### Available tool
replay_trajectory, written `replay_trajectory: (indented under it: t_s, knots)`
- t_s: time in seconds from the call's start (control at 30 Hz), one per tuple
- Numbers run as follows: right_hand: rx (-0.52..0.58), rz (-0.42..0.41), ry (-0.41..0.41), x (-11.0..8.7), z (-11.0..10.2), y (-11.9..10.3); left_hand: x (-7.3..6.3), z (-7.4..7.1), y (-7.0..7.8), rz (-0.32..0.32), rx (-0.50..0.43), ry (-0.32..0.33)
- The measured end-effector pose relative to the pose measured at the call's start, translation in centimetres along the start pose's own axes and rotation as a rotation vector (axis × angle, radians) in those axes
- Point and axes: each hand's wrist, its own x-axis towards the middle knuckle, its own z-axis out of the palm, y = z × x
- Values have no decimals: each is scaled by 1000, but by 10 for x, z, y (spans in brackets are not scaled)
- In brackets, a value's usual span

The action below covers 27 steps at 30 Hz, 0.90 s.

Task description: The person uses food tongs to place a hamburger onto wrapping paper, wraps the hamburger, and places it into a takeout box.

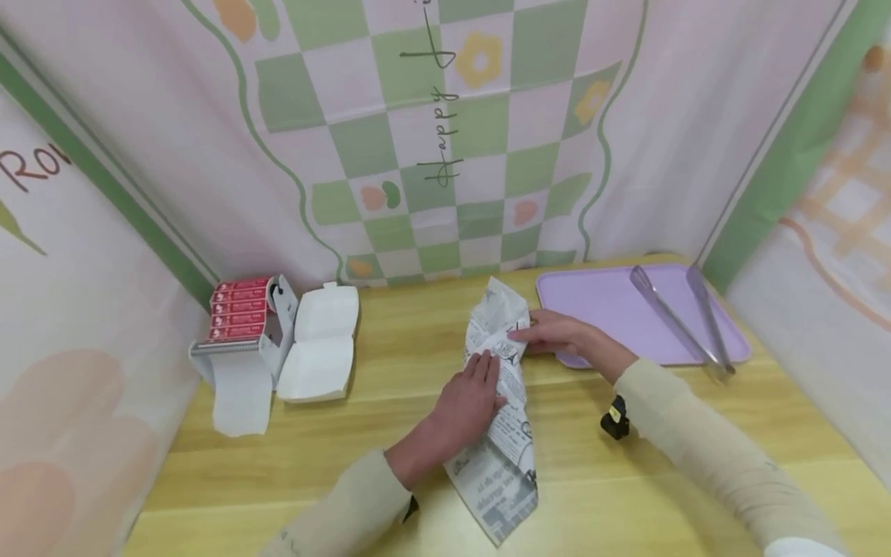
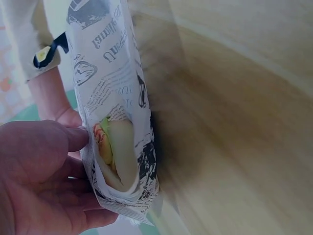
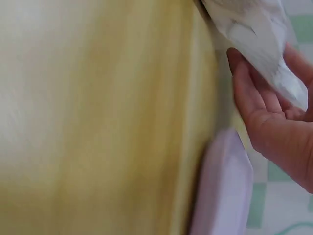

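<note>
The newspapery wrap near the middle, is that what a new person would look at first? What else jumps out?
Probably yes: the paper wrap is near the middle of the head view, hands on it, and the left wrist view shows flatbread and colourful filling in its opening. Next, perhaps, the purple tray with metal tongs at the right and the red labels at the left.

This looks like a small food-packing booth, with printed cloth hangings (image 1: 425,162) beyond the far edge and along both sides of a wood-grain table (image 1: 407,333). Near its far left corner stand a dispenser of red labels (image 1: 240,311) and an open white takeaway box (image 1: 320,340); a lilac tray (image 1: 592,305) with metal tongs (image 1: 674,316) lies toward the far right corner, and a filled wrap in printed paper (image 2: 120,152) is between them.
</note>
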Motion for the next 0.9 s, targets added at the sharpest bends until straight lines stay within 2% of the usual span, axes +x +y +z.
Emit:
replay_trajectory:
  t_s: [0.13,0.27,0.33,0.43,0.53,0.67,0.73,0.77,0.83,0.9]
  knots:
    - [70,-2,86,3,16,3,1,-1,-1,-1,4,1]
    - [12,-49,184,6,23,7,1,-1,-1,4,-4,7]
    - [17,-69,206,8,23,8,0,-1,-1,5,-8,5]
    - [123,-84,174,15,24,7,1,-1,-2,3,-5,3]
    - [252,-52,127,24,25,6,0,-1,-3,3,0,13]
    - [304,-52,141,28,26,8,-1,-1,-1,20,8,39]
    - [272,-95,171,26,26,8,-2,-2,-1,24,13,45]
    - [220,-124,190,24,26,7,-2,-2,-1,23,17,45]
    - [43,-188,223,20,27,4,-1,0,-1,18,21,51]
    - [-204,-261,244,15,28,0,-1,0,-3,15,28,55]
